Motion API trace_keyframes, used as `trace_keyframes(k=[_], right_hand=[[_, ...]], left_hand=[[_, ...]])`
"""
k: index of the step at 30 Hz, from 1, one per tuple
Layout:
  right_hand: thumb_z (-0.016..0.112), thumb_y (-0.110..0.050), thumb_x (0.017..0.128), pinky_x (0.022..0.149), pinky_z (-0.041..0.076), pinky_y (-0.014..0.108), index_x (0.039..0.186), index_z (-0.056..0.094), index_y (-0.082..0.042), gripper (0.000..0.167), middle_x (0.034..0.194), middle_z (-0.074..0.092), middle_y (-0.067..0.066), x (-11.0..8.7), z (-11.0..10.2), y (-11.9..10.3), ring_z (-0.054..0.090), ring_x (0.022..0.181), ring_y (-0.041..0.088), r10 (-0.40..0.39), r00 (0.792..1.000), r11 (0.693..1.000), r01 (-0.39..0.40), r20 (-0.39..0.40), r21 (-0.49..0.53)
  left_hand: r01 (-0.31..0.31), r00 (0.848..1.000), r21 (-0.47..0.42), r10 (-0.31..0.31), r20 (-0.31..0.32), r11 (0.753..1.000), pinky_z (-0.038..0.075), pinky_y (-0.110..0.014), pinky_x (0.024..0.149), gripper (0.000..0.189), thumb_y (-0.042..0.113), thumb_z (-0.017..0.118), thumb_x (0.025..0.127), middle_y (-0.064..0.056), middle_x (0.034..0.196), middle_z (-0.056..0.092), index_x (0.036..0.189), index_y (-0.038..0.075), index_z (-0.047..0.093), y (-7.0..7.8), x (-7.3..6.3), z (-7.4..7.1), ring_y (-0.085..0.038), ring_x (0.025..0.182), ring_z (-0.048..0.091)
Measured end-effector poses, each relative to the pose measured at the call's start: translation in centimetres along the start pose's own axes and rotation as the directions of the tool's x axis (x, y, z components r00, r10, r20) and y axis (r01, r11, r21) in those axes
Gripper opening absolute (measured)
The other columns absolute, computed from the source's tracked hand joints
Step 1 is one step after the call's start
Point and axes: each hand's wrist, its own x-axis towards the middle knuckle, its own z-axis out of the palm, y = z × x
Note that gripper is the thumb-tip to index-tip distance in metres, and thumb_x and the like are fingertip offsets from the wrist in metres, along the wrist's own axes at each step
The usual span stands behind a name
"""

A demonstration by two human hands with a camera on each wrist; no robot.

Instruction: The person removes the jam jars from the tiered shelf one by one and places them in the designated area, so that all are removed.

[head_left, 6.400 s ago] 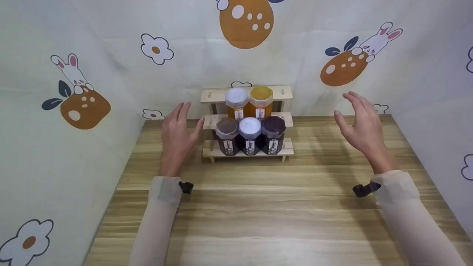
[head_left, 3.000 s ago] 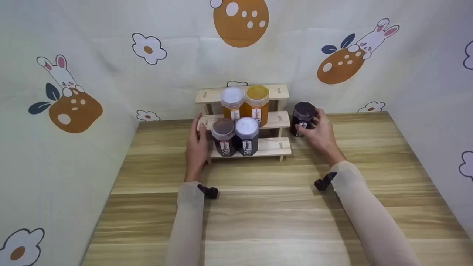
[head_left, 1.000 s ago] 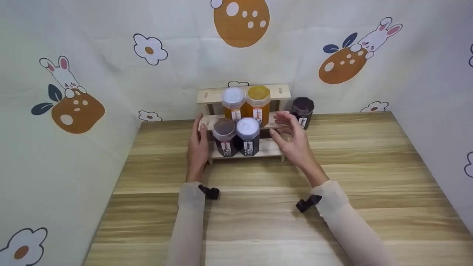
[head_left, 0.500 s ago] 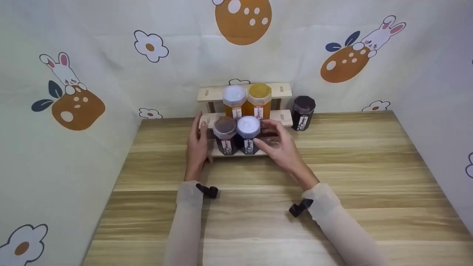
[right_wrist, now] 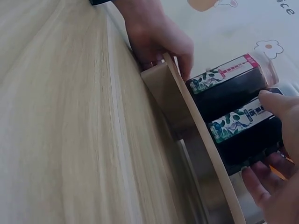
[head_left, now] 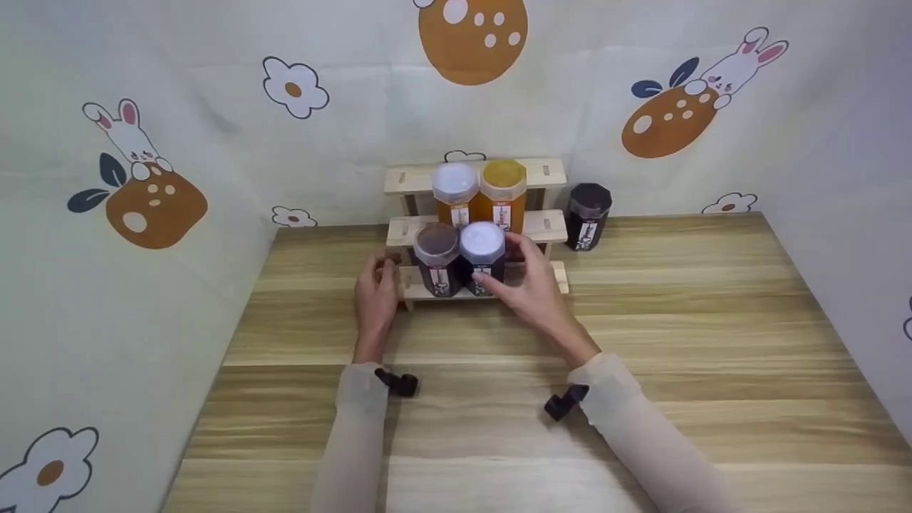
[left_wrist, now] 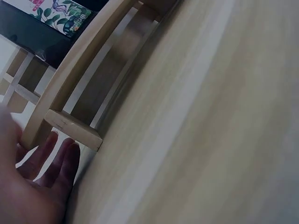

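A three-step wooden display rack (head_left: 410, 178) stands against the back cloth. My left hand (head_left: 376, 298) grips the left end of its lowest step, fingers beneath and thumb above in the left wrist view. On that step, two dark octagonal jars stand side by side: a brown-lidded one (head_left: 437, 246) at left and a white-lidded one (head_left: 483, 244). Around the white-lidded jar my right hand (head_left: 536, 288) holds on, thumb on its front label and fingers at its right side. In the right wrist view, the white-lidded jar (right_wrist: 252, 144) is upright, its base at the step.
Two amber jars, one white-lidded (head_left: 454, 185) and one yellow-lidded (head_left: 504, 182), stand on the middle step. A dark-lidded jar (head_left: 588, 214) stands on the wooden table (head_left: 470, 427) right of the rack. Patterned cloth (head_left: 342, 135) encloses the back and sides.
The dark-lidded jar went from the lowest step to the table at right. My right hand then came left onto the white-lidded dark jar. My left hand slid from the middle step to the lowest.
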Motion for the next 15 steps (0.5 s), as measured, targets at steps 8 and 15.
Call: trace_keyframes(k=[8, 15], right_hand=[[0.097, -0.046, 0.08, 0.12, 0.049, 0.048, 0.151, 0.053, -0.006, 0.092, 0.147, 0.063, 0.013, 0.0, 0.9, 0.0, 0.062, 0.134, 0.031, -0.001, 0.998, 0.993, -0.005, -0.056, -0.114], [0.097, -0.043, 0.081, 0.108, 0.06, 0.044, 0.15, 0.055, -0.003, 0.09, 0.145, 0.064, 0.016, -0.3, 1.6, -0.4, 0.071, 0.122, 0.033, -0.004, 0.995, 0.987, -0.012, -0.101, -0.157]], left_hand=[[-0.025, 1.0, 0.076, 0.025, -0.002, 0.997, 0.052, -0.038, 0.087, 0.018, 0.026, 0.059, 0.111, -0.008, 0.111, 0.075, 0.115, 0.014, 0.072, -0.5, 0.1, 0.3, -0.023, 0.1, 0.069], [-0.039, 0.999, 0.121, 0.041, -0.014, 0.992, 0.054, -0.04, 0.088, 0.02, 0.027, 0.06, 0.11, -0.008, 0.107, 0.075, 0.113, 0.012, 0.072, -0.8, -0.1, 0.3, -0.024, 0.098, 0.07]])
